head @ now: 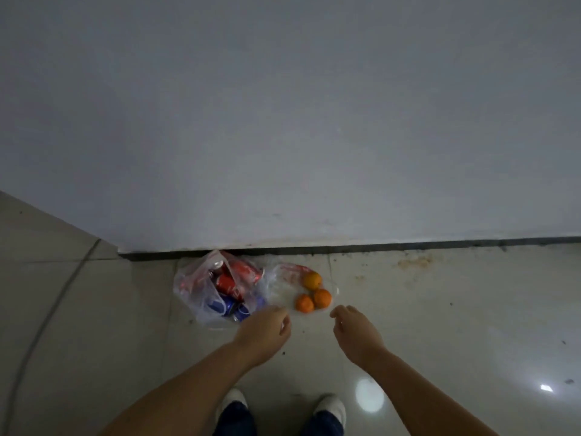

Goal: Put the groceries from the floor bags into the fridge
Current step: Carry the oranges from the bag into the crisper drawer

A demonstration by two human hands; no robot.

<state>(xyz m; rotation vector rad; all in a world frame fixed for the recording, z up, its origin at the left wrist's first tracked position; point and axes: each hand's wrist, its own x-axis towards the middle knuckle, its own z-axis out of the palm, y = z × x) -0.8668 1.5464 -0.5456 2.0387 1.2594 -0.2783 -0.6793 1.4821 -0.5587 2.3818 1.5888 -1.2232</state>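
A clear plastic bag (195, 289) lies on the floor against the wall base, holding red cans (231, 283) and blue cans (224, 306). Right of it lies a second clear bag (283, 275) with three oranges (314, 292) on or in it. My left hand (265, 330) hovers over the floor just below the cans bag, fingers loosely curled and holding nothing. My right hand (353, 332) hovers below and right of the oranges, fingers relaxed and holding nothing. No fridge is in view.
A grey-white wall (314, 121) fills the upper view, with a dark skirting strip (377, 247) at its foot and a corner at the left. The glossy tiled floor (456, 325) has stains near the wall. My white shoes (330, 407) stand at the bottom.
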